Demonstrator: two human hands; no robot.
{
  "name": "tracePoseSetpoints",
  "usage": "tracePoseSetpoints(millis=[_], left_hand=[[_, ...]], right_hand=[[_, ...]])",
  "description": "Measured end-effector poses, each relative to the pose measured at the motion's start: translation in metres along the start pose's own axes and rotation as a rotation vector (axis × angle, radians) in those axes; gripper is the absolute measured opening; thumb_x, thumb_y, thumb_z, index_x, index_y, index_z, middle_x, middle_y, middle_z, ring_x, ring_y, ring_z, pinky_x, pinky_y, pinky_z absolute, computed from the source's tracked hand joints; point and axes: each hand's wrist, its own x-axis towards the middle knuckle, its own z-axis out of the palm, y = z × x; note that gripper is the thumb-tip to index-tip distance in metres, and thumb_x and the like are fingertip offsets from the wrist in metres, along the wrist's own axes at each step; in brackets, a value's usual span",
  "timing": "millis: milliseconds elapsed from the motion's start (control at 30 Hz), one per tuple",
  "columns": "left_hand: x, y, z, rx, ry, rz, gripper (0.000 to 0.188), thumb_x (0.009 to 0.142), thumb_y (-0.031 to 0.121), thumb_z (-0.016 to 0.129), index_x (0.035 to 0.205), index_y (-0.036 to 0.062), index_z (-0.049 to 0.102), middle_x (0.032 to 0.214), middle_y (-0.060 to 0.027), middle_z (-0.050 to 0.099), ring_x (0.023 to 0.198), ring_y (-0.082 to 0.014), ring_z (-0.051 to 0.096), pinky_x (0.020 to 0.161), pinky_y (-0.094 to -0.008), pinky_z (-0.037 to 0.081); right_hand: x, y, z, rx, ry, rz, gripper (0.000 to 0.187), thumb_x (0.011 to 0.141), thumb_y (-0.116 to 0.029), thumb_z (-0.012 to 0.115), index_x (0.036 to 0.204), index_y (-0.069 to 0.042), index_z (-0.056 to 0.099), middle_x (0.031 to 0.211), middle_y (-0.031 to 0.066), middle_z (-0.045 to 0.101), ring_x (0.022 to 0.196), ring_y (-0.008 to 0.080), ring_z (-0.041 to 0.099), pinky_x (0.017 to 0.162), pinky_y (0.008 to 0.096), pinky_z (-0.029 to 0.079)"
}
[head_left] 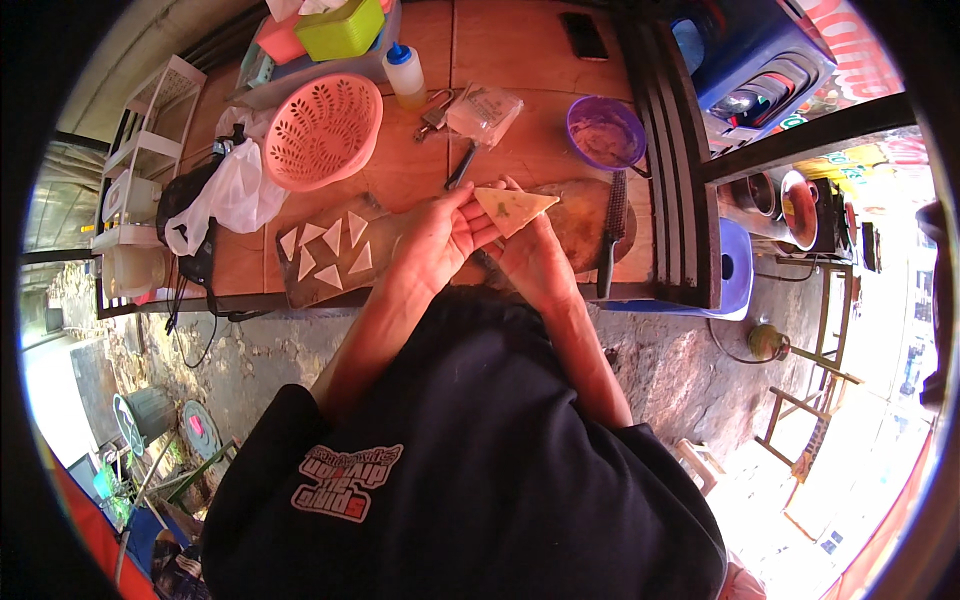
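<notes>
Above the table's near side, both my hands hold a flat, pale yellow triangular food piece with a greenish patch in its middle. My left hand is palm up, its thumb and fingers at the piece's left edge. Beneath and behind the piece is my right hand, its fingers partly hidden. Several smaller pale triangles lie on a rectangular board to the left. On the right, a knife with a dark, dimpled blade rests on a round wooden board.
Farther back stand a pink perforated basket, a squeeze bottle with a blue cap, a clear plastic packet and a purple bowl holding a pinkish mixture. A white plastic bag lies at left. A phone sits at the far edge.
</notes>
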Motion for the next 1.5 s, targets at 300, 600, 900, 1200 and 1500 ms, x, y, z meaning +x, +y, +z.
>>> tracePoseSetpoints(millis=[300,600,900,1200,1500], left_hand=[[0.004,-0.006,-0.007,-0.045,0.043,-0.044,0.032,0.104,0.027,0.046,0.118,-0.0009,0.055,0.121,-0.0174,0.063,0.114,-0.0244,0.062,0.103,-0.0401,0.05],[0.002,-0.008,0.003,0.03,0.128,0.01,0.038,0.103,0.024,0.044,0.125,-0.0065,0.052,0.125,-0.0195,0.061,0.116,-0.0269,0.061,0.106,-0.0421,0.046],[0.002,-0.015,0.013,0.064,0.145,0.033,0.039,0.104,0.027,0.046,0.126,-0.0031,0.056,0.123,-0.0163,0.063,0.115,-0.024,0.062,0.103,-0.0377,0.047],[-0.005,-0.022,0.022,0.155,0.145,0.092,0.044,0.103,0.029,0.046,0.129,-0.0052,0.054,0.131,-0.0194,0.059,0.119,-0.0238,0.059,0.106,-0.0378,0.043],[-0.009,-0.021,0.024,0.179,0.044,0.09,0.051,0.102,0.032,0.044,0.132,-0.0083,0.05,0.133,-0.0216,0.057,0.123,-0.0251,0.056,0.109,-0.0384,0.04]], right_hand=[[-0.002,0.005,0.0,0.198,0.04,0.095,0.071,0.098,-0.065,0.036,0.153,-0.02,0.03,0.152,0.0006,0.039,0.136,0.0173,0.038,0.107,0.04,0.032],[0.0,0.007,-0.003,0.163,0.082,0.075,0.067,0.099,-0.062,0.035,0.15,-0.019,0.035,0.149,0.0012,0.043,0.134,0.0168,0.041,0.105,0.0371,0.035],[0.006,0.005,0.003,0.1,0.108,0.06,0.061,0.103,-0.054,0.033,0.14,-0.006,0.044,0.142,0.0094,0.049,0.131,0.0218,0.046,0.111,0.0393,0.033],[0.006,0.008,0.0,0.05,0.119,0.029,0.049,0.105,-0.042,0.04,0.134,-0.004,0.049,0.137,0.0082,0.053,0.13,0.0192,0.047,0.112,0.0359,0.033],[0.002,0.007,0.004,0.041,0.154,-0.008,0.043,0.103,-0.033,0.048,0.132,-0.002,0.054,0.136,0.0048,0.054,0.126,0.0159,0.048,0.107,0.0338,0.036]])
